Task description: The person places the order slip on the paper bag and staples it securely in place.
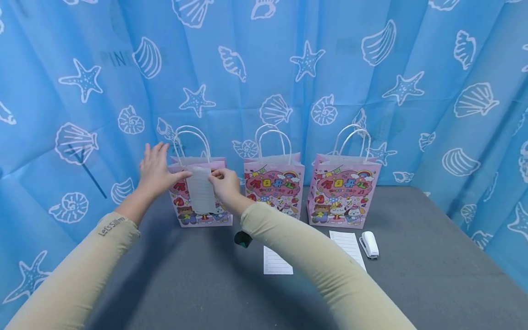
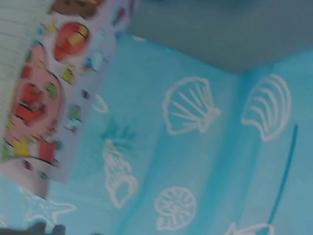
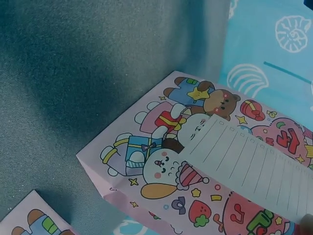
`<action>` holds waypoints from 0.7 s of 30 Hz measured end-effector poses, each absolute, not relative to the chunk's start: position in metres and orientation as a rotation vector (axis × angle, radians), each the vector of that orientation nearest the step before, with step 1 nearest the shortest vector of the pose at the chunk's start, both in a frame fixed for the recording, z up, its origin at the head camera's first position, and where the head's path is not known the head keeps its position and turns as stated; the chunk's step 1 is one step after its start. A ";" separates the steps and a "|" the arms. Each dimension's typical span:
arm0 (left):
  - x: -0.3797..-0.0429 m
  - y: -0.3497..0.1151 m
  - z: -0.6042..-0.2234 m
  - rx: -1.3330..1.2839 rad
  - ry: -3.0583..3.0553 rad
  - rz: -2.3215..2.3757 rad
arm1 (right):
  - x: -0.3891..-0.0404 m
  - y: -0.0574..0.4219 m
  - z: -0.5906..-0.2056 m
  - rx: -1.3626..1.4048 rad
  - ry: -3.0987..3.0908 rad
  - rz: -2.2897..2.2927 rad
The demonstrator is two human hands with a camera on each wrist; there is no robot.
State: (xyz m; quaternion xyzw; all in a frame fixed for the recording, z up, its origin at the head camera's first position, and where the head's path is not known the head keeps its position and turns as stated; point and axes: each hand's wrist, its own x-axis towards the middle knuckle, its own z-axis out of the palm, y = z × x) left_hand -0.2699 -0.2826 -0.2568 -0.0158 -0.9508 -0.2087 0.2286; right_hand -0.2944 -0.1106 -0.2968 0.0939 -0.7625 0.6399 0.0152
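A lined paper slip (image 1: 201, 192) lies against the front of the leftmost pink gift bag (image 1: 206, 222), which stands upright with white handles. My right hand (image 1: 226, 185) pinches the slip near its upper right edge, between thumb and forefinger. With its fingers straight and spread, my left hand (image 1: 156, 168) is at the bag's left side, the thumb reaching the slip's upper left corner. In the right wrist view the ruled slip (image 3: 249, 166) covers part of the bag's cartoon print, and a fingertip (image 3: 307, 223) shows at the slip's edge. The left hand is mostly out of the left wrist view.
Two matching gift bags, one in the middle (image 1: 274, 183) and one on the right (image 1: 342, 192), stand in the same row. In front lie two lined slips (image 1: 278, 263) (image 1: 347, 244), a white stapler (image 1: 369, 244) and a small dark round object (image 1: 242, 239). A blue curtain (image 1: 264, 91) hangs behind.
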 end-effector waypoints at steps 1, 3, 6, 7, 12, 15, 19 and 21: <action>-0.274 -0.286 -0.255 -0.030 -2.677 -0.570 | -0.294 -0.111 -0.297 0.286 -2.374 1.994; -0.280 -0.291 -0.253 -0.019 -2.761 -0.563 | -0.295 -0.112 -0.297 0.280 -2.367 2.008; -0.288 -0.298 -0.251 -0.031 -2.833 -0.565 | -0.296 -0.112 -0.297 0.278 -2.356 2.011; -0.290 -0.300 -0.250 -0.042 -2.851 -0.568 | -0.297 -0.112 -0.297 0.274 -2.353 2.011; -0.295 -0.301 -0.252 -0.083 -2.879 -0.617 | -0.299 -0.114 -0.298 0.250 -2.339 2.048; -0.297 -0.301 -0.253 -0.098 -2.862 -0.641 | -0.299 -0.116 -0.298 0.244 -2.322 2.081; -0.299 -0.301 -0.254 -0.120 -2.833 -0.631 | -0.299 -0.117 -0.297 0.240 -2.321 2.081; -0.300 -0.301 -0.255 -0.143 -2.814 -0.638 | -0.299 -0.118 -0.296 0.243 -2.328 2.036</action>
